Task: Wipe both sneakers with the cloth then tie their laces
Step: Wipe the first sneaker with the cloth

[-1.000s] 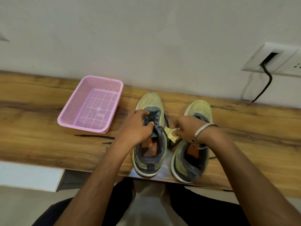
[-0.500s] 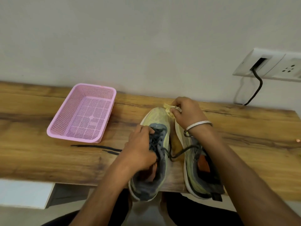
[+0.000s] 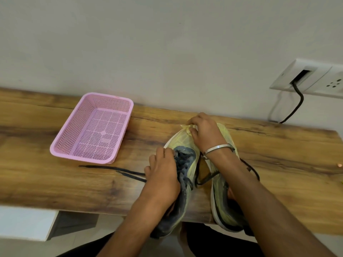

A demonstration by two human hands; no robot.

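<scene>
**Cloth at the toe of one sneaker, laces loose**

Two yellow-green and grey sneakers lie side by side on the wooden shelf [image 3: 55, 182]. The left sneaker [image 3: 185, 164] sits under the left hand [image 3: 163, 179], whose fingers curl over its dark laces [image 3: 111, 169], which trail leftward. The right sneaker [image 3: 222, 197] lies beneath the right forearm. At the left sneaker's toe, the right hand [image 3: 204, 132] pinches a pale yellow cloth [image 3: 189, 127].
</scene>
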